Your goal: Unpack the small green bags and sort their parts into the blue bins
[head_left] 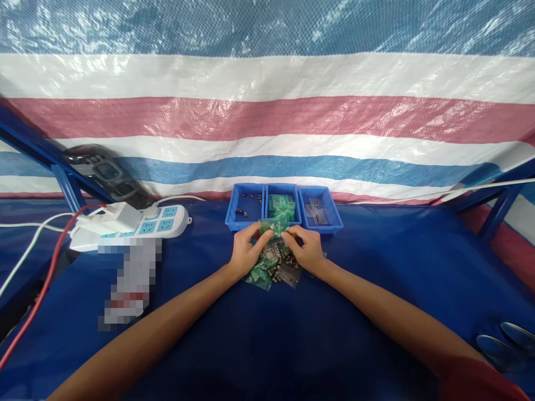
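Between them, my left hand and my right hand pinch a small green plastic bag by its two sides. Below the bag, a pile of clear and green packets with loose dark metal pieces lies on the blue table. Three blue bins stand behind my hands: the left bin has a few small metal pieces, the middle bin holds green packets, and the right bin holds clear packets.
A white power strip with plugs and cables is at the left, near a dark device. A blurred packet lies in front of it. Glasses rest at the lower right. Striped sheeting hangs behind the table.
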Demonstrator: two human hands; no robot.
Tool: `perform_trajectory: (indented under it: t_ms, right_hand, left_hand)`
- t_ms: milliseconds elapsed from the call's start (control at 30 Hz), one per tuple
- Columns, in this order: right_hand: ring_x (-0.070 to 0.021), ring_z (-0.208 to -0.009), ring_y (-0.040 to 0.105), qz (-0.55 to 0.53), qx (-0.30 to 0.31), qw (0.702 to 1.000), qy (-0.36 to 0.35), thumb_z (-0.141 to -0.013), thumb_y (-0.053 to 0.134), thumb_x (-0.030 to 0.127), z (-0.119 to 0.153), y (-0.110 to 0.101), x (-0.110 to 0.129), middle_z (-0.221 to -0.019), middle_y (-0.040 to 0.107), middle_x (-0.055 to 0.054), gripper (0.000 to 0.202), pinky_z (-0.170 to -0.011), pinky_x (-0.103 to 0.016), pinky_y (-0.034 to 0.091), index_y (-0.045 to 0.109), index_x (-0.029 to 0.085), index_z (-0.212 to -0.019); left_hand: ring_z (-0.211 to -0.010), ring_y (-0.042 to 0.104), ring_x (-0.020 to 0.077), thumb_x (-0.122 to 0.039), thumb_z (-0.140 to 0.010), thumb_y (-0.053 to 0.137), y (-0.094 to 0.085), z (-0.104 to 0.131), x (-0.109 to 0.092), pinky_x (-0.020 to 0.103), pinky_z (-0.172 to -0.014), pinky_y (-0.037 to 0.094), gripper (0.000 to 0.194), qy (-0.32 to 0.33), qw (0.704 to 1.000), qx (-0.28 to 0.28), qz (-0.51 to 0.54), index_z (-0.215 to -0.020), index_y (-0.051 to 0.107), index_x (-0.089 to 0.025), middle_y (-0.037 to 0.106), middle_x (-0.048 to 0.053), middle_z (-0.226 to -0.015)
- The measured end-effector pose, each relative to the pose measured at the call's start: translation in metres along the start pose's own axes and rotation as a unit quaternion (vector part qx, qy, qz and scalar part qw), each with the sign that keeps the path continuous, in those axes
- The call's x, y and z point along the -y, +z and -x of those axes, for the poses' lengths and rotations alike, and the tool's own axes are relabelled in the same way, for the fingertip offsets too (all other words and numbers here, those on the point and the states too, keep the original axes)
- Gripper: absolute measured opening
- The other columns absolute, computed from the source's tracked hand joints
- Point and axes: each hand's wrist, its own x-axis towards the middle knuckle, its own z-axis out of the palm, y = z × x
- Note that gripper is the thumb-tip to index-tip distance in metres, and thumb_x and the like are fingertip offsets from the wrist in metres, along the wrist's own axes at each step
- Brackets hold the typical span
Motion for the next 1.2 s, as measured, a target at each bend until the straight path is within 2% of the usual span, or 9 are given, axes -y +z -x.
perform_trajectory:
  t_ms: [267, 467, 600, 700, 833, 933, 1033, 1100, 1200]
  right_hand:
    - [-0.0109, -0.048, 0.046, -0.038, 0.01, 0.999, 0.011, -0.091, 0.044, 0.032, 0.001, -0.002, -0.003, -0.058, 0.051, 0.001, 0.021, -0.052, -0.024, 0.039, 0.057, 0.016, -0.086]
    - [-0.0116, -0.044, 0.05, -0.07, 0.012, 0.997, 0.018, -0.092, 0.041, 0.033, 0.005, 0.001, -0.006, -0.058, 0.057, 0.001, 0.027, -0.05, -0.025, 0.045, 0.06, 0.017, -0.102]
    - [-0.014, -0.051, 0.059, -0.121, 0.017, 0.992, 0.016, -0.095, 0.033, 0.033, 0.006, -0.003, -0.007, -0.062, 0.063, -0.002, 0.036, -0.055, -0.027, 0.05, 0.062, 0.017, -0.107]
    - [-0.0146, -0.053, 0.061, -0.11, 0.001, 0.993, 0.027, -0.092, 0.043, 0.033, 0.005, -0.004, -0.007, -0.064, 0.063, -0.002, 0.028, -0.057, -0.028, 0.051, 0.064, 0.018, -0.102]
    - [-0.0121, -0.05, 0.059, -0.096, -0.055, 0.993, 0.041, -0.086, 0.056, 0.031, 0.005, 0.001, -0.007, -0.08, 0.063, -0.002, 0.024, -0.054, -0.027, 0.051, 0.06, 0.021, -0.106]
    - [-0.0103, -0.049, 0.058, -0.103, -0.08, 0.989, 0.069, -0.088, 0.052, 0.034, 0.006, 0.006, -0.008, -0.093, 0.061, -0.004, 0.039, -0.048, -0.025, 0.05, 0.047, 0.024, -0.125]
    - [-0.0109, -0.05, 0.058, -0.113, -0.068, 0.988, 0.075, -0.09, 0.048, 0.034, 0.006, 0.006, -0.008, -0.092, 0.06, -0.005, 0.041, -0.047, -0.025, 0.051, 0.041, 0.024, -0.13]
    - [-0.0129, -0.056, 0.06, -0.102, -0.043, 0.993, 0.046, -0.09, 0.049, 0.031, 0.004, 0.003, -0.006, -0.086, 0.061, -0.004, 0.033, -0.053, -0.027, 0.053, 0.048, 0.023, -0.122]
    - [-0.0153, -0.066, 0.06, -0.052, -0.021, 0.998, -0.019, -0.088, 0.051, 0.029, 0.001, 0.0, -0.004, -0.086, 0.061, -0.006, 0.015, -0.062, -0.03, 0.052, 0.062, 0.021, -0.096]
  left_hand:
    - [-0.048, 0.05, 0.0091, -0.032, -0.087, 0.053, 0.006, 0.001, 0.003, 0.021, -0.052, 0.043, 0.016, 0.007, 0.998, -0.004, 0.056, -0.092, 0.06, -0.018, 0.051, -0.004, -0.056]
    - [-0.052, 0.051, 0.0056, -0.029, -0.089, 0.05, 0.001, 0.0, 0.002, 0.022, -0.053, 0.048, 0.021, 0.073, 0.997, -0.005, 0.026, -0.1, 0.065, -0.019, 0.06, 0.007, -0.099]
    - [-0.059, 0.052, 0.0058, -0.025, -0.089, 0.05, -0.002, -0.002, 0.005, 0.023, -0.057, 0.05, 0.022, 0.127, 0.991, -0.032, -0.021, -0.101, 0.068, -0.024, 0.056, 0.007, -0.108]
    - [-0.057, 0.05, 0.0043, -0.023, -0.089, 0.05, -0.001, -0.002, 0.005, 0.024, -0.059, 0.049, 0.023, 0.141, 0.988, -0.056, -0.043, -0.101, 0.068, -0.025, 0.053, 0.006, -0.115]
    - [-0.059, 0.055, 0.0065, -0.029, -0.088, 0.052, 0.003, -0.001, 0.004, 0.021, -0.054, 0.048, 0.034, 0.071, 0.995, -0.068, 0.002, -0.121, 0.054, -0.023, 0.056, 0.009, -0.115]
    - [-0.049, 0.053, 0.0068, -0.035, -0.091, 0.045, 0.006, 0.001, 0.007, 0.02, -0.048, 0.046, 0.033, 0.027, 0.997, -0.053, 0.046, -0.118, 0.056, -0.02, 0.065, 0.005, -0.09]
    - [-0.046, 0.053, 0.0088, -0.037, -0.087, 0.052, 0.007, 0.002, 0.011, 0.021, -0.05, 0.046, 0.03, 0.027, 0.998, -0.038, 0.034, -0.111, 0.061, -0.019, 0.062, 0.0, -0.066]
    - [-0.048, 0.053, 0.0087, -0.034, -0.083, 0.059, 0.006, 0.0, 0.01, 0.022, -0.053, 0.047, 0.03, 0.042, 0.998, -0.037, 0.011, -0.11, 0.062, -0.02, 0.063, 0.001, -0.071]
    - [-0.063, 0.057, 0.0111, -0.029, -0.088, 0.052, 0.002, -0.001, 0.004, 0.024, -0.062, 0.048, 0.024, 0.091, 0.995, -0.032, -0.029, -0.107, 0.065, -0.022, 0.063, 0.004, -0.086]
